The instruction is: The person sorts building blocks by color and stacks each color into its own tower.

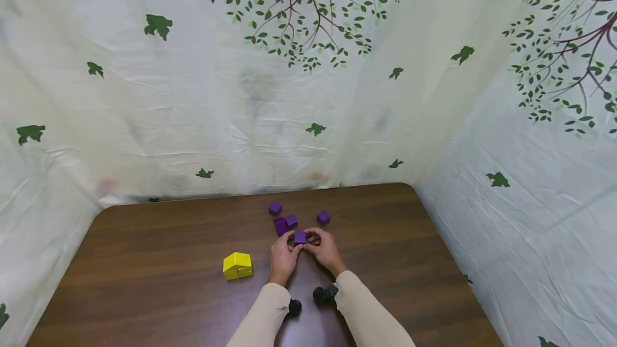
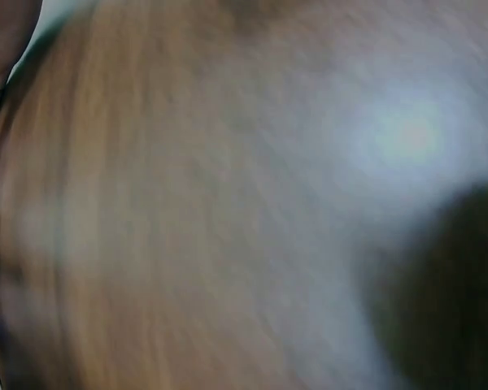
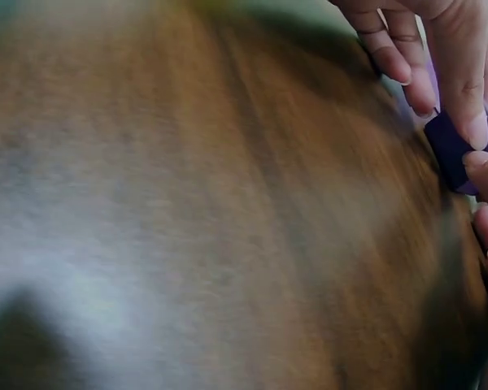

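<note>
A purple block (image 1: 300, 238) is between my two hands near the middle of the table. My left hand (image 1: 283, 255) pinches it from the left, with curled fingers and thumb. From the other side my right hand (image 1: 326, 252) grips it too. In the right wrist view, both thumbs press on the dark face of the purple block (image 3: 451, 150). Just beyond the hands lie more purple blocks: a pair touching or nearly so (image 1: 280, 226), one farther back (image 1: 275, 208), and one on the right (image 1: 323, 217). The left wrist view is mostly blurred tabletop.
A small yellow stack of blocks (image 1: 238, 265), house-shaped on top, stands left of my left hand. The brown wooden table (image 1: 159, 293) ends at a white cloth backdrop (image 1: 193, 95) with printed leaves. Black wrist cameras (image 1: 324, 294) hang under both sleeves.
</note>
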A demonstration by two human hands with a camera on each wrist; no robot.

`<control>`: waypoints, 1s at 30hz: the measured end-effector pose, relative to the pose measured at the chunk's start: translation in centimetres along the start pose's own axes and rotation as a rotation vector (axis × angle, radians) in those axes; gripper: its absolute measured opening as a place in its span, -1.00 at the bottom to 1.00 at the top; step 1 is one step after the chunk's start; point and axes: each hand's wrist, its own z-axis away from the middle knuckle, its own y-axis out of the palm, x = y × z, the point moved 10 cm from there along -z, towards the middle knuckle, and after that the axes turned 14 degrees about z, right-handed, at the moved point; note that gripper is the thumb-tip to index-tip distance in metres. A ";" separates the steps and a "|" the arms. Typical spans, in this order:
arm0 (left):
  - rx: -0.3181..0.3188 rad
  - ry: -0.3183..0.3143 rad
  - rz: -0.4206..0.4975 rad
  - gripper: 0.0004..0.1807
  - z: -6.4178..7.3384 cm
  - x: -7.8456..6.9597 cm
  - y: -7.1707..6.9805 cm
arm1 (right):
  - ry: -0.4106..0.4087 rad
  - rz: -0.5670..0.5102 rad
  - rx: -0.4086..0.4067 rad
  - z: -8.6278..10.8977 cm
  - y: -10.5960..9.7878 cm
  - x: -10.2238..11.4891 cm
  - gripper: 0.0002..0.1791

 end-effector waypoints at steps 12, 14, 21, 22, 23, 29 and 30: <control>0.082 0.065 0.055 -0.55 2.0 -0.1 -0.8 | -0.024 -0.015 -0.058 2.5 0.6 1.2 -0.64; 0.078 0.065 0.057 -0.55 2.3 0.0 -1.2 | -0.043 -0.005 -0.065 2.9 0.8 1.7 -0.64; 0.123 0.045 0.041 -0.56 3.4 0.2 -2.0 | -0.041 -0.008 -0.066 4.1 1.3 2.2 -0.63; 0.130 0.042 0.039 -0.57 3.6 0.2 -2.1 | -0.044 -0.009 -0.065 4.2 1.4 2.3 -0.63; 0.133 0.038 0.041 -0.58 3.7 0.2 -2.3 | -0.048 -0.009 -0.064 4.4 1.4 2.4 -0.63; 0.117 0.069 0.041 -0.63 4.7 0.2 -3.4 | -0.080 0.004 -0.066 5.4 2.0 3.0 -0.63; 0.113 0.078 0.044 -0.62 4.8 0.1 -3.6 | -0.092 0.009 -0.069 5.5 2.1 3.2 -0.63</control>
